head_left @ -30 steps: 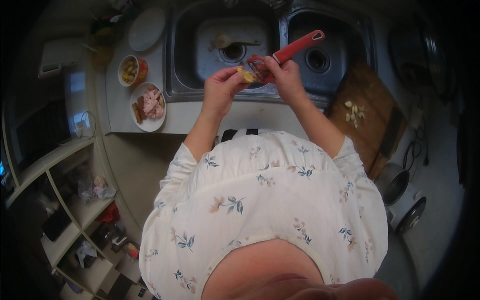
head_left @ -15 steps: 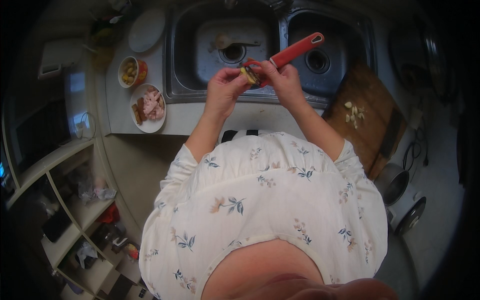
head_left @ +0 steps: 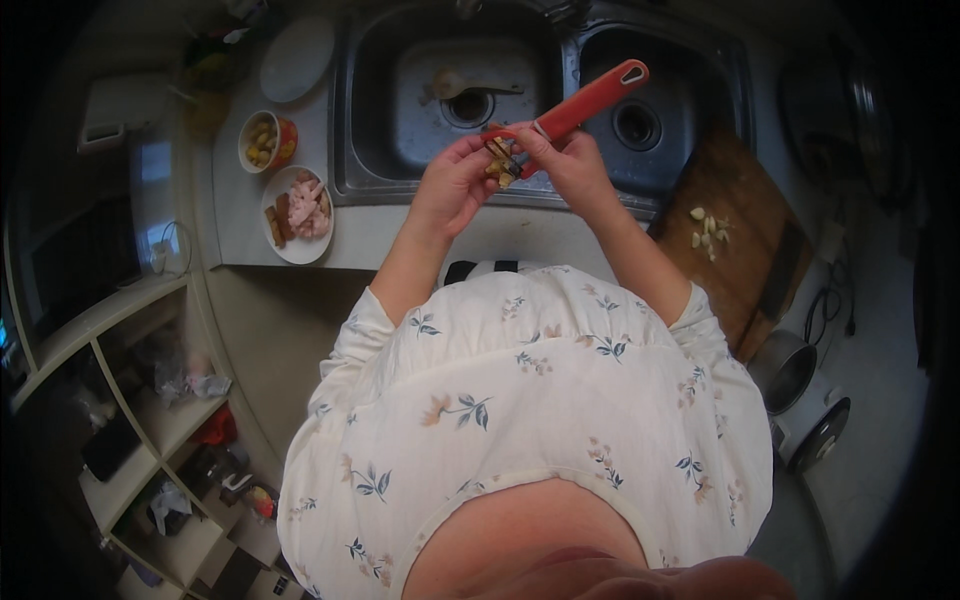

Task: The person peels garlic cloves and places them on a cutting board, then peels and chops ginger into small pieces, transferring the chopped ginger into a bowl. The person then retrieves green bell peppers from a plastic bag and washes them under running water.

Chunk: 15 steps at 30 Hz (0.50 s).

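Over the front rim of the sink, my left hand point(head_left: 452, 188) has its fingers closed round a small knobby tan piece of ginger point(head_left: 501, 178). My right hand point(head_left: 572, 172) grips a peeler point(head_left: 590, 100) with a red handle that points up and to the right. The peeler's head lies against the ginger, between my two hands, and my fingers partly hide it. Below them is the double steel sink point(head_left: 345, 120). A pale ladle-like utensil point(head_left: 490, 87) rests beside the drain of its left basin.
Left of the sink stand a bowl of yellowish pieces point(head_left: 262, 145), a plate with pink meat and brown sticks point(head_left: 300, 250), and a white plate point(head_left: 296, 60). At right, garlic cloves point(head_left: 708, 232) lie on a wooden cutting board point(head_left: 740, 280), near a metal pot point(head_left: 785, 370) and a lid point(head_left: 822, 435).
The ginger has turned in my left fingers: its yellow side faced up before, and now a knobby tan side shows. The peeler has shifted slightly upward at its handle end.
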Available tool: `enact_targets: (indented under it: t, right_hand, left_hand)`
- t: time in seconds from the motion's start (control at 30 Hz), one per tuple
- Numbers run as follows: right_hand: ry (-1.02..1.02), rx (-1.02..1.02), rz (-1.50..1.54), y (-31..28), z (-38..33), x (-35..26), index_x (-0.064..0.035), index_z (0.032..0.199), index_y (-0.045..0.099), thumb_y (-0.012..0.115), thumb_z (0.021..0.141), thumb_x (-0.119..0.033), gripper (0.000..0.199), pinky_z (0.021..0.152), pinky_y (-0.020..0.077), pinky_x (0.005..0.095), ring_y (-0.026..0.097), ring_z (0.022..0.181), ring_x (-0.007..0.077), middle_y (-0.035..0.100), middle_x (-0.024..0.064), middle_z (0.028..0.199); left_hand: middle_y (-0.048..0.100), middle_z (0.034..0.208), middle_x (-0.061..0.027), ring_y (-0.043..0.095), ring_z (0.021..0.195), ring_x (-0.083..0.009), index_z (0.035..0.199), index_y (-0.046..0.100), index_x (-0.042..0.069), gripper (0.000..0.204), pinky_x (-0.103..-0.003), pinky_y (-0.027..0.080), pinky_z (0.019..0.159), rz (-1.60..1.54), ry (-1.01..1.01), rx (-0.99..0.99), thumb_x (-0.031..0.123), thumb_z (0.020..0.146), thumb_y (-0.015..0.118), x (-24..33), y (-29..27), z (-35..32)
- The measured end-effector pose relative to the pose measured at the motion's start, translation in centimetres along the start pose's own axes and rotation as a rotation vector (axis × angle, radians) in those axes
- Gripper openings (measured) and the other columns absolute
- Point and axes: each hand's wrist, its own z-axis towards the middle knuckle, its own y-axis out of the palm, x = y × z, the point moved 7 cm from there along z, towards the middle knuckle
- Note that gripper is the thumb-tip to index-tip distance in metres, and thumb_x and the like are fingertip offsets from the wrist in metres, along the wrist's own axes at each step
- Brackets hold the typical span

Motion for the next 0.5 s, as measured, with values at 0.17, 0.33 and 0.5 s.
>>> enact_targets:
  t: [0.17, 0.33, 0.5]
  right_hand:
    - [0.024, -0.031, 0.052, -0.4, 0.3, -0.6, 0.0028, 0.089, 0.056, 0.058, 0.084, -0.025, 0.028, 0.064, 0.0506, 0.0249, 0.061, 0.076, 0.0141, 0.063, 0.0089, 0.081]
    - [0.014, 0.019, 0.184, -1.6, 0.7, -1.6, 0.0021, 0.09, 0.054, 0.056, 0.085, -0.023, 0.026, 0.07, 0.051, 0.0274, 0.062, 0.081, 0.0165, 0.063, 0.0109, 0.085]
    - [-0.004, -0.068, 0.015, -0.9, 0.5, -1.4, 0.0018, 0.092, 0.056, 0.056, 0.085, -0.024, 0.027, 0.073, 0.0494, 0.0281, 0.062, 0.082, 0.016, 0.064, 0.0113, 0.088]
  left_hand:
    - [0.058, 0.089, -0.0067, 0.055, 0.075, -0.0113, 0.1, 0.056, 0.0, 0.02, -0.019, 0.046, 0.06, 0.208, 0.003, -0.038, 0.007, 0.082, 0.056, 0.5, 0.4, -0.7]
    - [0.059, 0.089, -0.0069, 0.056, 0.072, -0.0104, 0.102, 0.056, -0.001, 0.02, -0.017, 0.046, 0.057, 0.047, -0.027, -0.082, 0.008, 0.083, 0.055, 1.1, 1.1, -1.0]
    - [0.06, 0.094, -0.012, 0.058, 0.076, -0.0128, 0.104, 0.055, -0.001, 0.023, -0.016, 0.049, 0.058, -0.013, -0.127, -0.174, 0.01, 0.083, 0.055, 0.4, 0.5, -0.2]
